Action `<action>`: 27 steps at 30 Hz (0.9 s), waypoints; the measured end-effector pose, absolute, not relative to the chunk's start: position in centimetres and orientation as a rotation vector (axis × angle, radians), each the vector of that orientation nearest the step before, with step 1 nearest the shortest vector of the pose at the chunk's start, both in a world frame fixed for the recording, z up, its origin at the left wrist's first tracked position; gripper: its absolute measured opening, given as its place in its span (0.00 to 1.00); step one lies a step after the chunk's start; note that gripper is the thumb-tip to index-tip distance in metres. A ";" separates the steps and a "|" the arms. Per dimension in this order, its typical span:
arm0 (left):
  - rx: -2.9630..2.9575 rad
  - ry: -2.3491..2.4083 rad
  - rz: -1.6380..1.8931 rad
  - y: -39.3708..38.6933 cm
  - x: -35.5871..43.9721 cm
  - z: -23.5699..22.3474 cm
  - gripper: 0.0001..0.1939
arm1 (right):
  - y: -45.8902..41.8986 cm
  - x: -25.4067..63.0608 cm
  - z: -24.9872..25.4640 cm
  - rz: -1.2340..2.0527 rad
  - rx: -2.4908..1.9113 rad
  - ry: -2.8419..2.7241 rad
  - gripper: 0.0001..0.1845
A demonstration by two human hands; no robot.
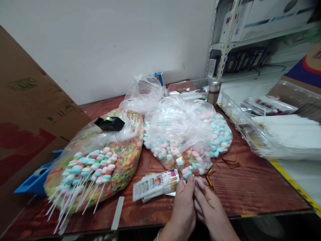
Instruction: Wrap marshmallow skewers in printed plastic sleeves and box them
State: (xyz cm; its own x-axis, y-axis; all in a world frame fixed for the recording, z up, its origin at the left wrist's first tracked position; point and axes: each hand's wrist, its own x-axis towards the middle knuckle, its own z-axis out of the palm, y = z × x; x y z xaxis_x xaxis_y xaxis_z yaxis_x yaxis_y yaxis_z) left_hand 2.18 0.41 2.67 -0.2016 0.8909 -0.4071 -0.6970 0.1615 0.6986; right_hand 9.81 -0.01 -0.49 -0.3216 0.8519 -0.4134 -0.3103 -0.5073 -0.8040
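My left hand [182,206] and my right hand [209,206] come together at the table's front edge, fingers closed and thumbs side by side. Between them they pinch the lower end of a bagged marshmallow stick [179,160], whose pink, white and blue pieces point up and away from me. Its lower end is hidden by my fingers. Left of my hands lies a stack of printed clear bags [155,184]. Gold twist ties [210,179] lie just beyond my right hand. Behind the stick sits a large bag of pastel marshmallows [220,134].
At left, several marshmallow sticks [91,165] lie on a bag of cereal rings [129,157], with a black tape dispenser [110,123] above. A blue dispenser [35,180] and cardboard box [30,134] stand beyond. A clear bin [260,149], metal bottle [214,93] and shelf [227,43] are right.
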 end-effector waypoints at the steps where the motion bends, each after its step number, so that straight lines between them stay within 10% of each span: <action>1: 0.251 1.032 1.466 0.4 2.4 2.4 0.10 | 0.0 9.8 -0.4 1.935 -1.111 -0.748 0.27; 11: 0.335 1.031 1.163 -0.4 1.4 1.4 0.27 | 0.1 9.5 0.1 1.921 -1.040 -0.456 0.23; 17: 0.374 1.049 1.222 -0.1 0.9 1.9 0.19 | -0.2 10.1 0.8 2.113 -0.936 -0.480 0.21; 22: 0.524 1.194 1.268 0.5 0.5 1.5 0.11 | -0.4 10.4 0.1 1.515 -1.105 -1.042 0.18; 27: 0.409 0.945 1.103 -0.1 -0.5 1.7 0.13 | -0.5 10.1 0.0 2.135 -0.772 -0.615 0.22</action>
